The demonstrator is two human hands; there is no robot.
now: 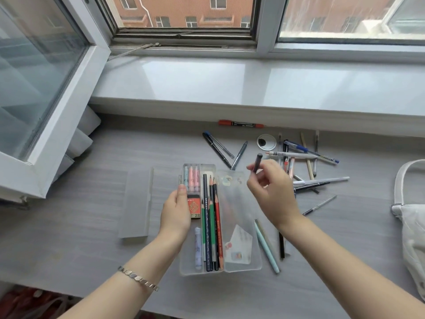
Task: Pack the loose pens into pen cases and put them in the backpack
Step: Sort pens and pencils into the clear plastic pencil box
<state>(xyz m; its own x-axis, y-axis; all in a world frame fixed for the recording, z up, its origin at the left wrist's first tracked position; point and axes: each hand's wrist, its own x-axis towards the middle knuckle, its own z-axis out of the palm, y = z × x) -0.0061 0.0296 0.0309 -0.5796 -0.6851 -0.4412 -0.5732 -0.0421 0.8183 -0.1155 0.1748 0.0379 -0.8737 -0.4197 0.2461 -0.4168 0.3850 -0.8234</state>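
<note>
An open translucent pen case [220,226] is steadied on the grey desk [92,261] by the left hand [176,210], whose fingers [182,189] rest on its left edge. Pencils [212,226] and an orange lead box [194,207] are seen in its tray. A dark pen [257,163] is pinched upright by the right hand [272,192] above the case lid. Loose pens [305,162] are scattered near the windowsill [230,84], and a white backpack [411,217] lies at the right edge.
</note>
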